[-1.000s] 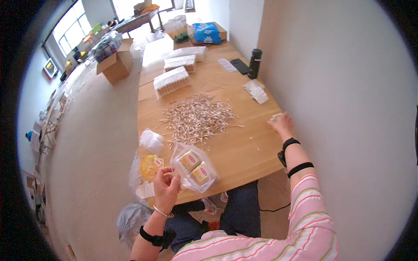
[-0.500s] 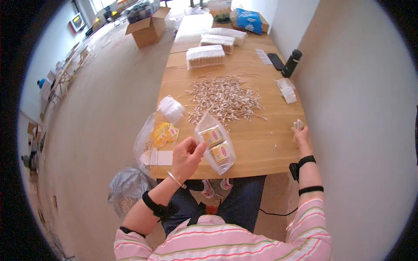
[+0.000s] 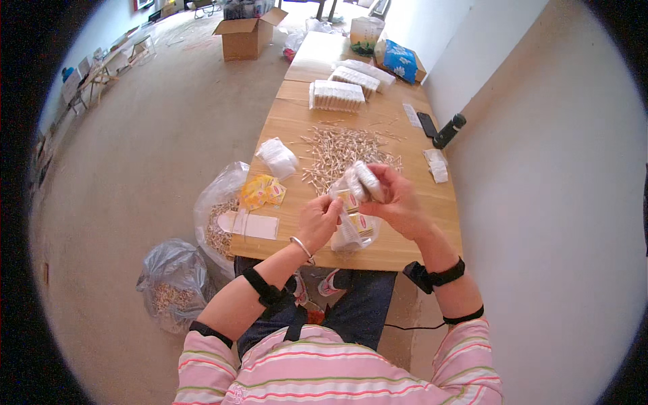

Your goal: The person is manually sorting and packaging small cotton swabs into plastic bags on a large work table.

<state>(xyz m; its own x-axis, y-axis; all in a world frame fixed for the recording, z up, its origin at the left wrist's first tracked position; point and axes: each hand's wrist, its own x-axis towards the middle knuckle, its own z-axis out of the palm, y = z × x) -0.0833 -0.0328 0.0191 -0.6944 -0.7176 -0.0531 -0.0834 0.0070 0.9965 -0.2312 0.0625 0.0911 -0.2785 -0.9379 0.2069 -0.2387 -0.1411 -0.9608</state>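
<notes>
My left hand (image 3: 320, 221) pinches the upper edge of a clear plastic bag (image 3: 343, 237) that has yellow and white printed packets (image 3: 362, 223) in it. Between the fingers and thumb of my right hand (image 3: 405, 204) is a pair of small white wrapped bundles (image 3: 365, 181), close above the bag's mouth. What is wrapped in them cannot be made out. Just beyond my hands, a loose heap of cotton swabs (image 3: 341, 148) covers the middle of the wooden table (image 3: 297, 196).
Left of the bag lie yellow printed cards (image 3: 262, 192), white empty-looking sachets (image 3: 277, 158) and a pale card (image 3: 262, 227). Bags of swabs (image 3: 221, 226) hang and stand at the table's left. Packed swab stacks (image 3: 337, 96), a phone (image 3: 426, 125) and a dark bottle (image 3: 449, 131) lie farther back.
My right hand has come from the table's right edge to the bag, carrying the white bundles. My left hand has moved slightly right and still holds the bag. The view has shifted.
</notes>
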